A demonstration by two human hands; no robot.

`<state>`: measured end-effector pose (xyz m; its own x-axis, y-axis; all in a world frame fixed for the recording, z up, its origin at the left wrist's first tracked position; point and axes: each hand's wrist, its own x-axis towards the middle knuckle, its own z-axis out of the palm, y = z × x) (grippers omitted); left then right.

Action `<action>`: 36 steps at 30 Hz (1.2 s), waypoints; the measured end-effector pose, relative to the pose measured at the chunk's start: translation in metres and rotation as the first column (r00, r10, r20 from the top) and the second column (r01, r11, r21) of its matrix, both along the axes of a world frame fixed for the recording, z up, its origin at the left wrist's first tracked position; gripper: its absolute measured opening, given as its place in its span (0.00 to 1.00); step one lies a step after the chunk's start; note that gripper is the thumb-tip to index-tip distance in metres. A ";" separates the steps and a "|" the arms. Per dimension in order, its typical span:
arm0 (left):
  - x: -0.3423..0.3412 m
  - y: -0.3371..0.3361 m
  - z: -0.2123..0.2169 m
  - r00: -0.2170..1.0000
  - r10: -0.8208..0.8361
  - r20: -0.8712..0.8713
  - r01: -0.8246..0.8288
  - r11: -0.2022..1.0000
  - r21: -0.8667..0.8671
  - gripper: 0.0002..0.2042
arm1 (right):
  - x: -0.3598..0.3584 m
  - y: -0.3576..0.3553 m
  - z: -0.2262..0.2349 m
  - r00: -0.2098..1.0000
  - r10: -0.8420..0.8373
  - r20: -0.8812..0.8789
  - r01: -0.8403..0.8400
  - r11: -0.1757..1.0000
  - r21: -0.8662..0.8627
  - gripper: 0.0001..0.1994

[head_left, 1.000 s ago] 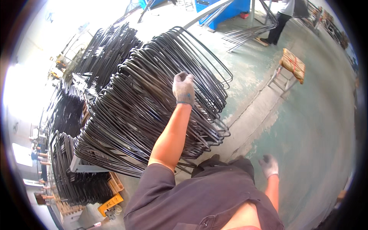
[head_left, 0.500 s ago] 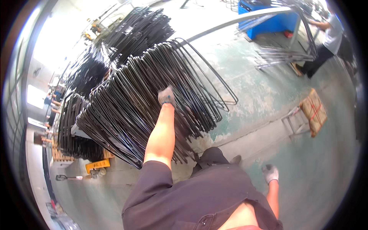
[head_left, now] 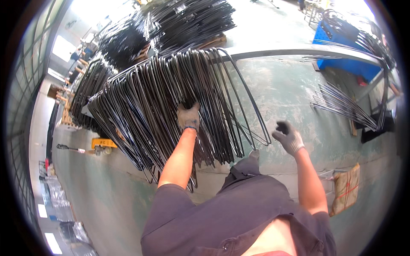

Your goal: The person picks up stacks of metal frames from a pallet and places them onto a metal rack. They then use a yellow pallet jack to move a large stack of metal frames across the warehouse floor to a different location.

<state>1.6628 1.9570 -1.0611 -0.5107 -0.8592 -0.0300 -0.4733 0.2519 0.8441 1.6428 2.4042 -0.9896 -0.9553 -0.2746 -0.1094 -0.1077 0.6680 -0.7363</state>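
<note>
A big stack of dark bent metal rods (head_left: 171,98), looped like long hairpins, fills the middle of the view. My left hand (head_left: 188,116), in a grey glove, grips into this stack near its lower middle. My right hand (head_left: 288,136), also gloved, hovers with spread fingers just right of the outermost rod loop (head_left: 256,123), touching nothing that I can see. My dark shirt (head_left: 230,213) fills the lower edge.
More stacks of the same rods (head_left: 183,21) lie on pallets behind and to the left. A blue bin (head_left: 346,51) with loose rods (head_left: 341,104) stands at the right. A yellow pallet jack (head_left: 100,144) sits at the left. A tied sack (head_left: 346,190) lies on the green floor.
My right hand has risen from low beside my body up to the edge of the rod stack. The view has swung, and my left hand stays in the stack.
</note>
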 end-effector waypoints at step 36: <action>-0.375 0.689 0.184 0.870 -0.438 -0.225 0.468 0.878 0.101 0.22 | -0.467 0.433 0.057 0.914 0.320 0.250 -0.162 0.851 -0.499 0.27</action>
<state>1.2877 2.6457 -0.8774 -0.8511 -0.5250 -0.0012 -0.1647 0.2649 0.9501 1.1758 2.8369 -0.9323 -0.7879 -0.5849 -0.1925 0.0677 0.2285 -0.9712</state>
